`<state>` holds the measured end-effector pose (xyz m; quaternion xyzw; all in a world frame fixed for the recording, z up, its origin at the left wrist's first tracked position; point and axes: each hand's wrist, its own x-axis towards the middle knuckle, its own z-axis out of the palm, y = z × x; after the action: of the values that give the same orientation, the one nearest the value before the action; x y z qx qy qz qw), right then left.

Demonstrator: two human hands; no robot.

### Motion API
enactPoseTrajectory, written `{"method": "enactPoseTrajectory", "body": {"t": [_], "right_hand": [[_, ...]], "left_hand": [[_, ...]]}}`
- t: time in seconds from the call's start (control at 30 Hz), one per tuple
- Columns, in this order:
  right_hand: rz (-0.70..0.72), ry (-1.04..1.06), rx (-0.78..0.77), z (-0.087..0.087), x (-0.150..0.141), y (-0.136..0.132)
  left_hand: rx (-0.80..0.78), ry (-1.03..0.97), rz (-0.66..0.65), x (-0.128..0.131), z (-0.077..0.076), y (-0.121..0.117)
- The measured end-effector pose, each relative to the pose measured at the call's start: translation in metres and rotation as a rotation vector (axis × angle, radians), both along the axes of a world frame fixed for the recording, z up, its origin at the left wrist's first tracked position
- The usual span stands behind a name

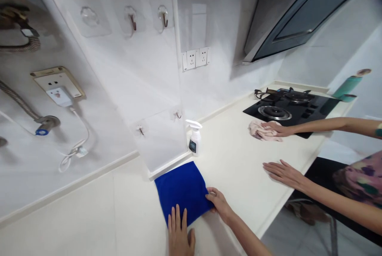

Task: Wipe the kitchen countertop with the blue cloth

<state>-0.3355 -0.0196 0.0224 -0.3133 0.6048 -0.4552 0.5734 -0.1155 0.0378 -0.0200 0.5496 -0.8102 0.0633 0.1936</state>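
Observation:
A blue cloth (182, 188) lies spread flat on the pale countertop (232, 160), close to the corner of the wall. My left hand (180, 234) rests on the cloth's near edge, its fingers stretched out and a little apart. At the cloth's right edge, my right hand (219, 204) pinches the fabric between thumb and fingers. A white spray bottle (194, 138) stands upright behind the cloth, against the wall and touching neither hand.
On the right, another person's hand (279, 129) presses a pink cloth (262, 130) beside the black gas stove (295, 107); their other hand (283, 173) lies flat on the counter. A range hood (298, 17) hangs above. Sockets (195, 58) and hooks line the wall.

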Motion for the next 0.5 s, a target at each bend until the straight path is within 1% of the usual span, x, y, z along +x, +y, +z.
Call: {"method": "enactPoseTrajectory", "body": {"t": [0.1, 0.27, 0.4, 0.5], "right_hand": [[0.045, -0.008, 0.025, 0.001, -0.001, -0.005], [0.064, 0.130, 0.029, -0.006, -0.018, -0.010], [0.129, 0.370, 0.023, -0.008, -0.040, -0.004], [0.109, 0.648, 0.011, -0.003, -0.056, 0.003]], "left_hand": [[0.043, 0.039, 0.002, -0.001, -0.004, 0.000], [-0.007, 0.131, 0.044, -0.004, -0.020, -0.004], [0.004, 0.134, 0.047, -0.009, -0.026, -0.004], [0.043, 0.103, 0.054, -0.010, -0.028, 0.000]]}}
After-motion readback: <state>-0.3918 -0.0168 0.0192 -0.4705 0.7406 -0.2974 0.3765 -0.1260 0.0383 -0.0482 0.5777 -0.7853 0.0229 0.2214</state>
